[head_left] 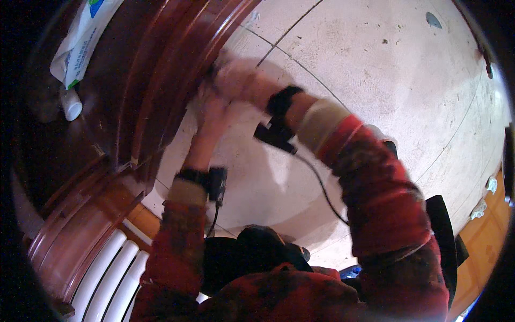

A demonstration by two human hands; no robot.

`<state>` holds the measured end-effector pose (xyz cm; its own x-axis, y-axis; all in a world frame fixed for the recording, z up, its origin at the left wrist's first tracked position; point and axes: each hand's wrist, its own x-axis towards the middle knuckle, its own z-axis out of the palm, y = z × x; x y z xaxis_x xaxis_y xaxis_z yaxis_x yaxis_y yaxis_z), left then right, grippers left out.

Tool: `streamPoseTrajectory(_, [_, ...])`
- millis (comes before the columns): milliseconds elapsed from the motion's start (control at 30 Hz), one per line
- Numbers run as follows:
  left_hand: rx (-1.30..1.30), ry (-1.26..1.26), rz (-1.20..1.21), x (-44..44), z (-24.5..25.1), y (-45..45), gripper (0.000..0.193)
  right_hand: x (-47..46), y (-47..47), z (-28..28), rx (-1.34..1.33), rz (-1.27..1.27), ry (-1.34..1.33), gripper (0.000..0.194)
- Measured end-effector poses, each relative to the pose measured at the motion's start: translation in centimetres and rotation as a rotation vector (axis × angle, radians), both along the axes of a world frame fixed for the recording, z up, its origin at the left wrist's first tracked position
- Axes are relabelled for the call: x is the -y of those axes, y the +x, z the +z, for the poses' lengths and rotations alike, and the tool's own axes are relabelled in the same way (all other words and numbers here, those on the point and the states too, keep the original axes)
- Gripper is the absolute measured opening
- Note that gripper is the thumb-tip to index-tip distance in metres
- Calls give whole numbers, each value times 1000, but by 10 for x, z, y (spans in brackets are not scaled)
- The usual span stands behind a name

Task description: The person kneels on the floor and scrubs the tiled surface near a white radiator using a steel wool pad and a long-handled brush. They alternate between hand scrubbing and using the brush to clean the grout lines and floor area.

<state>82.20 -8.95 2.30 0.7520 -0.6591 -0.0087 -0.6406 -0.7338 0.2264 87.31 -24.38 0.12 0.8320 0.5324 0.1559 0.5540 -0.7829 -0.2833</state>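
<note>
Both of my hands are blurred by motion and close together beside the moulded edge of a dark red-brown wooden piece of furniture (161, 80). My right hand (235, 78) reaches in from the right, its fingers bent towards that edge. Just below it is my left hand (211, 106), overlapping it in the view. The fingertips are partly hidden and smeared, so whether they hold something small or touch the wood cannot be told. Each wrist wears a black strap carrying a small black device with a cable.
On the dark wooden top lie a white plastic package (82, 48) with printing and a white-capped container (72, 106). A white radiator (108, 277) stands at lower left. The tiled floor (362, 60) bears specks of dirt. Crumpled white scraps (478, 209) lie at right.
</note>
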Motion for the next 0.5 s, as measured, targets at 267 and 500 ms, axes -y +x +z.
streamPoseTrajectory(267, [-84, -125, 112, 0, -2, 4, 77, -22, -26, -2, -5, -212, 361, 35])
streamPoseTrajectory(500, [-55, -39, 244, 92, -13, 65, 84, 68, 32, 7, -168, -136, -508, 74])
